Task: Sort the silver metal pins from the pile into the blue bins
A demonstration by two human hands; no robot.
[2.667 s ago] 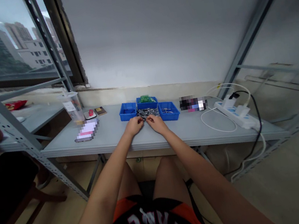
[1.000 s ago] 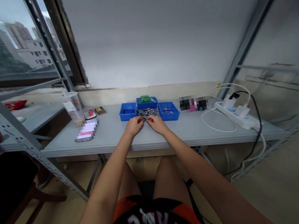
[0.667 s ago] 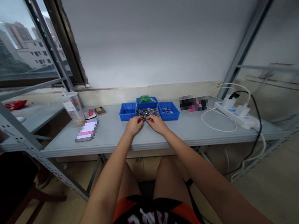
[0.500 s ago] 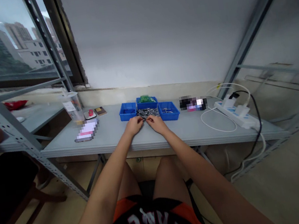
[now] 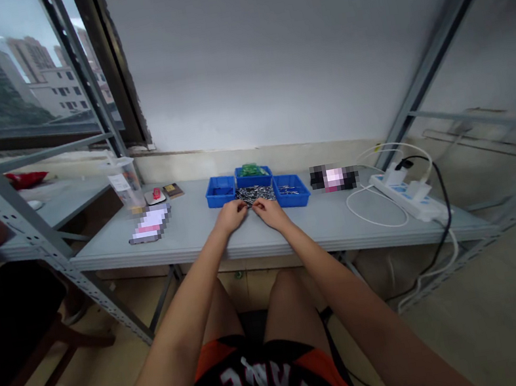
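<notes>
Left hand [image 5: 232, 217] and right hand [image 5: 269, 213] curl beside the metal pieces [image 5: 257, 194], grip impossible to tell. Best pinch lightly and steadily.

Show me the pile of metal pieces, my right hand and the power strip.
Pile of metal pieces [image 5: 256, 194]: head view, middle of the pile.
Right hand [image 5: 269, 213]: head view, back of the hand.
Power strip [image 5: 406, 201]: head view, body near its middle.

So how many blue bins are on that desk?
3 visible: the left bin, the back bin and the right bin, around the metal pile. The pile could hide another.
</notes>
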